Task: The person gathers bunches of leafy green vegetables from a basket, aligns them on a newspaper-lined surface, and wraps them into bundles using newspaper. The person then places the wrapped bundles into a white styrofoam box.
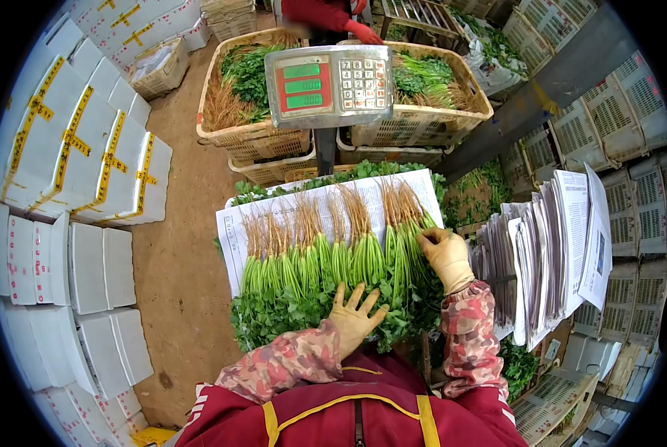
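Leafy green bunches with pale stems and brown roots, looking like coriander [305, 268], lie side by side on a newspaper sheet [233, 234], roots pointing away from me. My left hand [354, 318], in a thin yellowish glove, rests with spread fingers on the leaves at the near middle. Gloved likewise, my right hand [445, 254] has thumb and forefinger pinched at the stems of the rightmost bunch. More greens show beneath the paper's far edge. Beyond them stands a weighing scale's display and keypad [330, 86] on a dark post.
Crates of rooted greens [255, 134] [422, 120] stand behind the scale, where a co-worker's red-gloved hand [364, 32] reaches in. A thick stack of newspapers [534, 257] is close at right. White foam boxes [98, 151] line the left; plastic crates [618, 117] and a slanting post [534, 95] stand right.
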Demonstrator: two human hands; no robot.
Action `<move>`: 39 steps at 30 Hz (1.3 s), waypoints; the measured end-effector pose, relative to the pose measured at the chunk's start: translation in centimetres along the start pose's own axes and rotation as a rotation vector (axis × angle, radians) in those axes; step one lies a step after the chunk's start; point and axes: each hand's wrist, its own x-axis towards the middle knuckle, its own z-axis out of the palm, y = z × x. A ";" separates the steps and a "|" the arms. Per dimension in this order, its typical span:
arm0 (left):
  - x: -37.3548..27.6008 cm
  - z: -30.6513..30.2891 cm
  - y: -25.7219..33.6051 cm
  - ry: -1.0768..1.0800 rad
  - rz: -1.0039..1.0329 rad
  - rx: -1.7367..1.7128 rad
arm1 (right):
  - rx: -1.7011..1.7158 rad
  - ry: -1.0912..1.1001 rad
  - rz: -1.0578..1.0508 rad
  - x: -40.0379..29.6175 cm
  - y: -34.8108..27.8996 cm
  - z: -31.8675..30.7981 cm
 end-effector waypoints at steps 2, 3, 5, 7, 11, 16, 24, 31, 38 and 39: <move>-0.7 -2.4 0.1 0.097 0.036 -0.106 | -0.015 -0.004 0.000 -0.4 -0.6 0.3; -0.5 -3.5 -0.2 0.165 0.025 -0.147 | -0.108 -0.029 0.005 -0.6 -1.5 -0.1; 0.9 -4.2 -1.9 0.416 -0.048 -0.342 | -0.304 -0.082 0.014 -1.2 -2.9 -0.6; 3.2 -5.8 -3.1 0.650 -0.144 -0.319 | -0.477 -0.205 0.033 -1.6 -2.8 1.1; 6.5 -3.0 -1.2 0.214 0.066 -0.164 | -0.532 -0.062 -0.127 -1.9 0.1 6.9; -0.1 -7.7 0.5 0.051 0.481 -0.576 | -0.065 0.005 0.027 -3.0 -0.5 2.5; 2.4 -8.0 -2.6 0.401 0.168 -0.853 | -0.042 0.152 -0.199 -3.7 -1.9 5.5; 13.0 -8.6 -3.4 0.359 0.013 -0.345 | -0.179 0.369 -0.235 -2.3 2.1 -0.5; 17.0 -1.6 -5.7 0.429 -0.002 -0.172 | -0.324 0.026 0.041 1.0 3.7 2.2; 16.3 -2.1 -5.8 0.412 0.014 -0.237 | -0.280 0.005 0.076 0.8 4.0 2.5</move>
